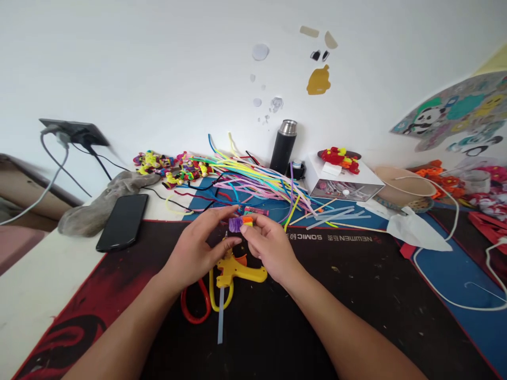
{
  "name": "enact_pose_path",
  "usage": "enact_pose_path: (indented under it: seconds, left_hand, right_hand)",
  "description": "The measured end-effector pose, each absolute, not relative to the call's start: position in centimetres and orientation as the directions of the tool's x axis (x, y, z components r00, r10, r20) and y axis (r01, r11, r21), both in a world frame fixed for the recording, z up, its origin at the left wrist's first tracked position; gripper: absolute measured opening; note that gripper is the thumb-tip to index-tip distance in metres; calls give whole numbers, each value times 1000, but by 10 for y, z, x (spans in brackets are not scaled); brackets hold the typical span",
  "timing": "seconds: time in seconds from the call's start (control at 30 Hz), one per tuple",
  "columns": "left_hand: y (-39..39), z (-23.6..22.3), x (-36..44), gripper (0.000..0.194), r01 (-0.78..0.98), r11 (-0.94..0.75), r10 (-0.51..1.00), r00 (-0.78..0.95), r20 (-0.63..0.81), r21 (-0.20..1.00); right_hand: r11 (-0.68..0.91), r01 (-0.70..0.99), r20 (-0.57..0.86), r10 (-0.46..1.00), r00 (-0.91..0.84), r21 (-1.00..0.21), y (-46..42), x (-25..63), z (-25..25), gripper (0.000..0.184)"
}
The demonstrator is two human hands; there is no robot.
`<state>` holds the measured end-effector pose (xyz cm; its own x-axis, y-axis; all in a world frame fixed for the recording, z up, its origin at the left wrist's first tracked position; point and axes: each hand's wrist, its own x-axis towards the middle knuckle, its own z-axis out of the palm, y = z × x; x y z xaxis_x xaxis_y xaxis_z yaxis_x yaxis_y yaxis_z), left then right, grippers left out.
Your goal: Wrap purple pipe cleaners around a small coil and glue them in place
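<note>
A small purple, orange and yellow pipe-cleaner piece [236, 225] is pinched between the thumb and fingers of my right hand [270, 244]. My left hand [201, 240] is beside it, thumb and forefinger apart above and below the purple end; contact with it is not clear. Under my hands lies a yellow hot glue gun [241, 271], with a translucent glue stick [221, 316] projecting from its back. Red-handled scissors or pliers [196, 306] lie close by, with a yellow loop handle [213, 295] partly under the glue gun.
Many loose pipe cleaners [257, 182] are heaped at the back, near a black thermos [283, 145]. Spare glue sticks [336, 215] lie by a white drawer box [344, 182]. A phone [122, 222] rests on the left, and a white cable [431, 301] curves on the right.
</note>
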<state>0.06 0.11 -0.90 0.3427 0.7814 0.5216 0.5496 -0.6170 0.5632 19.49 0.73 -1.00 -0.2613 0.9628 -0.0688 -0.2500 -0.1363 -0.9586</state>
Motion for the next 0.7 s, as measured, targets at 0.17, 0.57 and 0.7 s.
enact_pose_path:
  seconds: [0.17,0.57,0.7]
  left_hand:
    - [0,-8,0,41,585,-600,785,300,541,546]
    - [-3,0,8,21,497,-736,652,343,676,459]
    - [-3,1,8,22,488,-752,637,361,681,443]
  right_hand:
    - [-133,-239,-64,960,-274,-962,3,194,-10,29]
    - [-176,-268,-93,951,-295,-947,-1,192,-6,28]
    - [-187,-277,-98,947,-307,-943,0,191,-5,29]
